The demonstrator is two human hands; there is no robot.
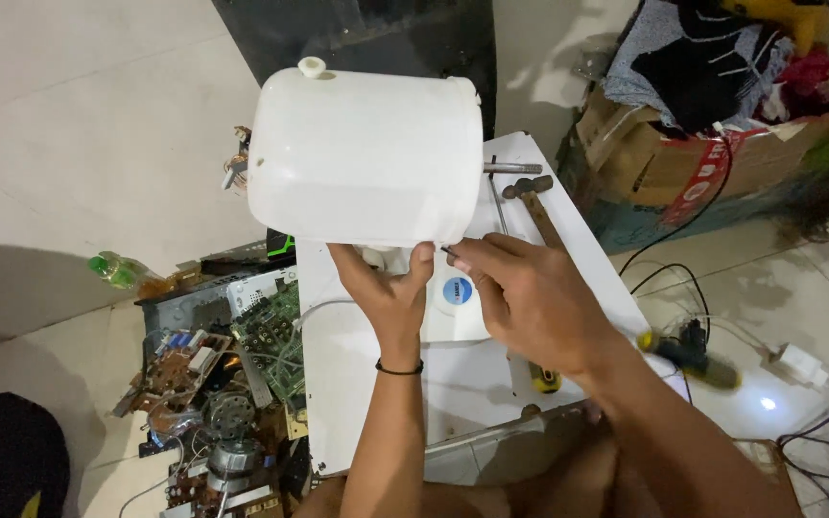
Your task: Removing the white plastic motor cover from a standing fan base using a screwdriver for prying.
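Head view: white tank lengthwise left-right, spout up-left, left hand grip closed on its bottom edge.

White plastic tank, capped, held up sideways

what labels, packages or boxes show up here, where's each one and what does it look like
Round sticker: on the white panel below the white plastic tank, between the left hand and right hand; blue and white.
Cardboard box: upper right on the floor; brown, red-and-white tape, heaped with clothes.
Plastic bottle: left on the floor; green, lying down.
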